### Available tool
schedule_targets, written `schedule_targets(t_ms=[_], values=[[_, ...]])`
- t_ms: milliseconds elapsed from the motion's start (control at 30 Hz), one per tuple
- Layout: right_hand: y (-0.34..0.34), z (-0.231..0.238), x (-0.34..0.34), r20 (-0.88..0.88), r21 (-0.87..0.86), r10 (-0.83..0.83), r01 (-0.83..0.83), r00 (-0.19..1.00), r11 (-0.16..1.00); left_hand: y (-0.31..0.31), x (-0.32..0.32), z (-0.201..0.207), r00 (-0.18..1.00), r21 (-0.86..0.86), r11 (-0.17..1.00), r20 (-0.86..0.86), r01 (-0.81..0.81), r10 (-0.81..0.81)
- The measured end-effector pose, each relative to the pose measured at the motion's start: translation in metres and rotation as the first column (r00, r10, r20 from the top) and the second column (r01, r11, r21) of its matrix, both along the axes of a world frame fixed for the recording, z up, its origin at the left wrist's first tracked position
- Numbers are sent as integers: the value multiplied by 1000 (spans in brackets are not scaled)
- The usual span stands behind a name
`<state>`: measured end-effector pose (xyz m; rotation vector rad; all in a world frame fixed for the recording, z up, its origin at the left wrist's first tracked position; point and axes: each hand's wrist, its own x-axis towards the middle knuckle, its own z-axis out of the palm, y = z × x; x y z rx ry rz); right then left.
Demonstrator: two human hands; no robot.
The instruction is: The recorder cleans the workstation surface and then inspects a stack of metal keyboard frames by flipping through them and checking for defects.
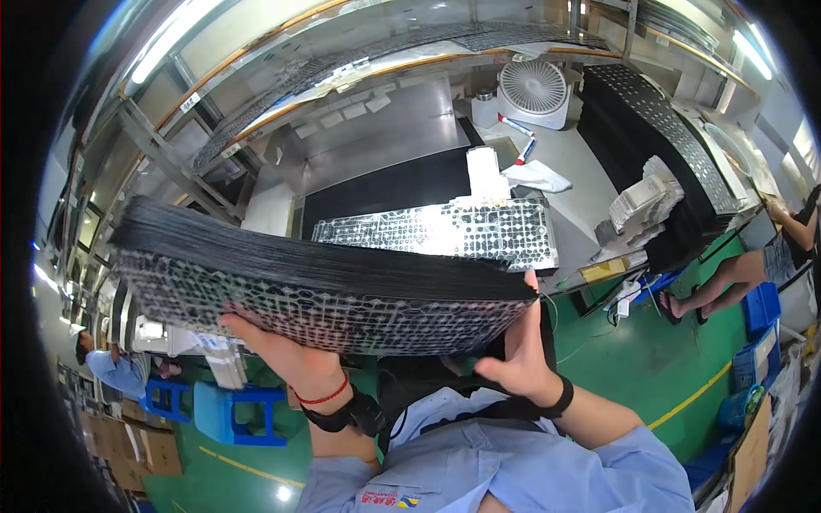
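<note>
I hold a thick stack of thin black sheets [325, 312] up in front of me, tilted, with its layered edges upward and a patterned face toward me. My left hand [286, 355] supports its lower side, fingers hidden beneath or behind it. My right hand [520, 350] grips the right end, thumb apart and the fingers partly behind the stack. Behind it on the workbench lies a shiny sheet with a dense pattern of holes or cells [436, 229], partly covered by the held stack.
A white fan [534, 92], red-and-blue markers [523, 150] and a white cloth or bag [539, 176] are on the bench. Tall black sheet stacks [658, 137] stand right, beside bundled white pieces [643, 201]. Blue stools [235, 415] are at left; other people sit at both sides.
</note>
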<state>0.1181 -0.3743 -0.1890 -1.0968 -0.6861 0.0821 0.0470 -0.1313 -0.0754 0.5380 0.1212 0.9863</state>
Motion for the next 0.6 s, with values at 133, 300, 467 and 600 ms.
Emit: schedule_targets(t_ms=[133,300,467,600], values=[[-6,5,7,-228,32,37,-31,973,999,-12,8,-3,996,-43,996,-33,76,-78],[-18,22,27,171,-38,-262,273,950,961,-28,18,-1,997,-46,999,-78,-1,-3],[-15,27,14,-101,119,-30,42,994,992,-30,22,-4,998,-32,998,-37,-51,49],[-18,5,13,129,16,-144,143,981,990,-17,17,-14,895,352,899,262,261,-362]])
